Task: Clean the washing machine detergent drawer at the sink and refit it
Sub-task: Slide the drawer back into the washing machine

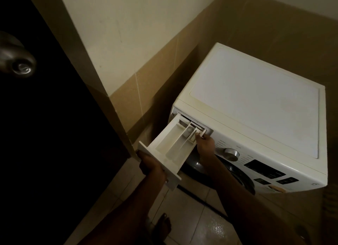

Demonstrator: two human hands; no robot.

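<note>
While left hand (150, 167) grips the drawer (172, 142), right hand (205, 145) touches its rear.

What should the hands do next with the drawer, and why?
Probably ease the drawer out: only its back end sits in the washing machine, the left hand grips its front panel, and the right hand touches its rear, perhaps a catch.
</note>
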